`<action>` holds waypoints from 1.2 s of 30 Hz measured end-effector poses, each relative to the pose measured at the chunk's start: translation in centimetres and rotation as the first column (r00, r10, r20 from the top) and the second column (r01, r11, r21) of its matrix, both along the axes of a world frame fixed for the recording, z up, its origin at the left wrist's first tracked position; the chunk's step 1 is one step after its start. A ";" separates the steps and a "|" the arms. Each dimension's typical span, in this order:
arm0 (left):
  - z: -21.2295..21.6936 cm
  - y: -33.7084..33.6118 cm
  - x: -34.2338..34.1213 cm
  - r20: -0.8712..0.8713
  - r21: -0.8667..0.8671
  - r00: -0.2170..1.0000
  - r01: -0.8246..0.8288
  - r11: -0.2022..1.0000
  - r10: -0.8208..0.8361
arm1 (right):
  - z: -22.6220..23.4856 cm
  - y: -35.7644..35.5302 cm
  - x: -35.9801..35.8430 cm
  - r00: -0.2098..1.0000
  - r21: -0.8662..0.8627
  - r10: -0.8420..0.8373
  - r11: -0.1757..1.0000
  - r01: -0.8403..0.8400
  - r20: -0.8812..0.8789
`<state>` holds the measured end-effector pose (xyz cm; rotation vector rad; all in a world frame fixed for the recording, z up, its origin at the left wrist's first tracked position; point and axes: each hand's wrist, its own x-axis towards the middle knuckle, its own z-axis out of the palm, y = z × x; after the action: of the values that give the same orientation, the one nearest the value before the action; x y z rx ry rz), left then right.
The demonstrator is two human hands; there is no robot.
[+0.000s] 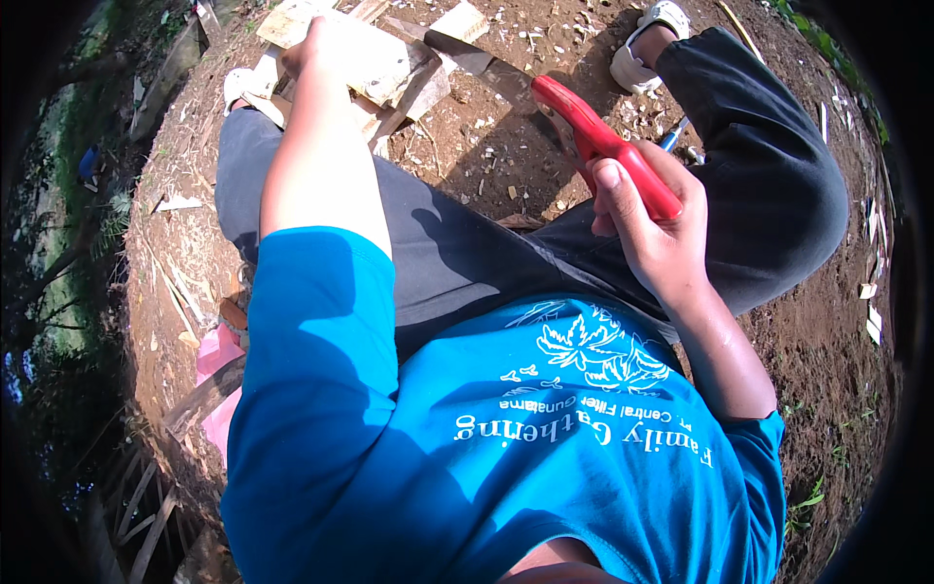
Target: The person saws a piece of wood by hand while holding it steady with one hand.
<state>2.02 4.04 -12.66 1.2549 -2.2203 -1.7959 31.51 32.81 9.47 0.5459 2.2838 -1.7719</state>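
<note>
My right hand (654,209) is wrapped round the red handle of a handsaw (595,127), with the thumb on top. The saw's metal blade (486,73) slants away to the far left, its far part beside the end of a pale wooden board (365,60). Whether the teeth touch the wood, I cannot tell. Reaching straight ahead, my left hand (304,54) grips the board's left side, with most of its fingers hidden. Other wood pieces (426,90) lie under and beside the board.
My bent legs (769,165) in dark trousers frame the work, with a pale clog (642,58) at the far right. A blue-handled tool (673,134) lies by my right leg. Wood chips and offcuts litter the brown soil (477,175). Pink cloth (220,355) lies at left.
</note>
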 end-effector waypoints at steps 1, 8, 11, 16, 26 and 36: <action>-0.4 -0.4 -0.1 -0.023 0.017 1.000 0.021 1.000 -0.021 | -0.3 0.2 0.0 0.998 -0.024 -0.043 0.999 0.042 -0.053; 0.6 -1.5 -0.1 0.060 0.004 0.965 0.254 0.967 -0.254 | 2.5 0.1 0.9 0.972 0.100 0.151 0.986 -0.135 -0.179; 0.9 -1.7 0.1 0.037 -0.015 0.959 0.281 0.959 -0.281 | 2.5 0.4 0.7 0.929 0.198 0.261 0.957 -0.213 -0.262; 0.8 -0.6 -0.3 0.019 -0.047 0.948 0.318 0.947 -0.318 | -1.6 -3.3 -3.7 0.931 0.230 0.267 0.950 -0.212 -0.249; 1.9 -0.1 -0.1 -0.004 -0.152 0.945 0.323 0.934 -0.328 | -5.3 -1.3 0.5 0.954 0.037 0.232 0.973 -0.229 -0.188; 2.9 -0.1 1.3 -0.025 -0.241 0.935 0.337 0.910 -0.353 | -0.2 -1.5 -1.6 0.926 0.162 0.334 0.938 -0.307 -0.175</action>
<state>3.31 3.93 -9.80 0.7836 -2.6504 -1.5729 29.88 31.30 9.30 0.0023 2.4630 -1.5850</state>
